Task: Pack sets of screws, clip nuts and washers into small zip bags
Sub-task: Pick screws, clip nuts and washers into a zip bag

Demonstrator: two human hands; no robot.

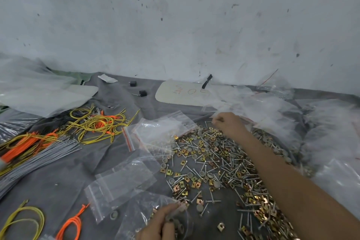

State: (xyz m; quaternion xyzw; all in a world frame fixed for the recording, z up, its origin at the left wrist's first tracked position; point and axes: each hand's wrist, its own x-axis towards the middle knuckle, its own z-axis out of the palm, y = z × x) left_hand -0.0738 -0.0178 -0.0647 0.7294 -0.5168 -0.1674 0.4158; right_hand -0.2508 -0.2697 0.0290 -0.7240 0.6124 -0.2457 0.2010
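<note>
- Two hands shared the work: the left hand (159,224) pinched a small zip bag (136,214) beside the heap of screws, clip nuts and washers (224,165), likely to keep transfers short.
- Right hand (228,122) curled its fingers at the heap's far edge; any contents could not be told.

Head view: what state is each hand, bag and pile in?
held bag, partly filled
left hand, grips held bag
right hand, fingers curled at the pile's far edge; grip unclear
flat bags, look empty
hardware pile, loose, spread out
</note>
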